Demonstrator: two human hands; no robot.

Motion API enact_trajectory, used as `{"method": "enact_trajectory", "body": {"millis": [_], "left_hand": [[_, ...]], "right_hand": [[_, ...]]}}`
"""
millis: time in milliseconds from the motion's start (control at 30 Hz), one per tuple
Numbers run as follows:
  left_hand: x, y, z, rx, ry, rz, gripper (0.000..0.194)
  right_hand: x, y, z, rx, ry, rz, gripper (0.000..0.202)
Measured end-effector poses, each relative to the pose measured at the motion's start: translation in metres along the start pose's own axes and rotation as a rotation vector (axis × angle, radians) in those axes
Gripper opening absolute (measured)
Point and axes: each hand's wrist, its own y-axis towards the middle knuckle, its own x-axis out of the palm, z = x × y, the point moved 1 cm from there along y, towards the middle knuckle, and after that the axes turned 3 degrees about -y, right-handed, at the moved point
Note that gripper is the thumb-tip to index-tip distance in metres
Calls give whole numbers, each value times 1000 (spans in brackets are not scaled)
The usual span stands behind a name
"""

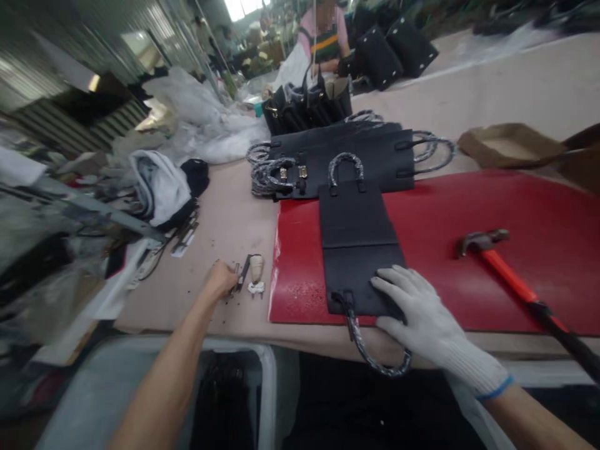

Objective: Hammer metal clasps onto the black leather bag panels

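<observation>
My bare left hand (221, 280) reaches to the table beside the red mat, its fingertips drawn together at a thin metal piece too small to name. Just right of it lie a dark flat bar (244, 271) and a tan tape-wrapped piece (256, 267) with a white end. My right hand (415, 306), in a white knitted glove, rests with fingers spread on a black bag panel (359, 250). That panel lies flat on the red mat (300, 275). One plastic-wrapped handle (375, 362) hangs over the table edge; another handle (345, 167) points away.
On the mat's right lies a hammer (510, 275) with a red and black handle. More black bag panels (384, 150) with wrapped handles are stacked behind. Black bags (309, 106) stand farther back, near a person (325, 37). A grey bin (267, 387) sits below the table's front edge.
</observation>
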Motion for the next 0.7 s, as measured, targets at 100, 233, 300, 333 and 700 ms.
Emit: {"method": "enact_trajectory", "body": {"millis": [100, 233, 300, 333, 700], "left_hand": [[-1, -6, -5, 11, 2, 83, 29], [5, -8, -3, 31, -12, 149, 35], [8, -8, 3, 60, -29, 153, 33], [8, -7, 7, 76, -39, 150, 30], [3, 16, 16, 104, -234, 50, 13]], "right_hand": [[10, 0, 9, -35, -12, 47, 60], [19, 1, 16, -60, -12, 69, 59], [17, 1, 14, -52, -18, 63, 60], [15, 1, 12, -47, -21, 56, 60], [-4, 3, -8, 45, 29, -30, 65]]}}
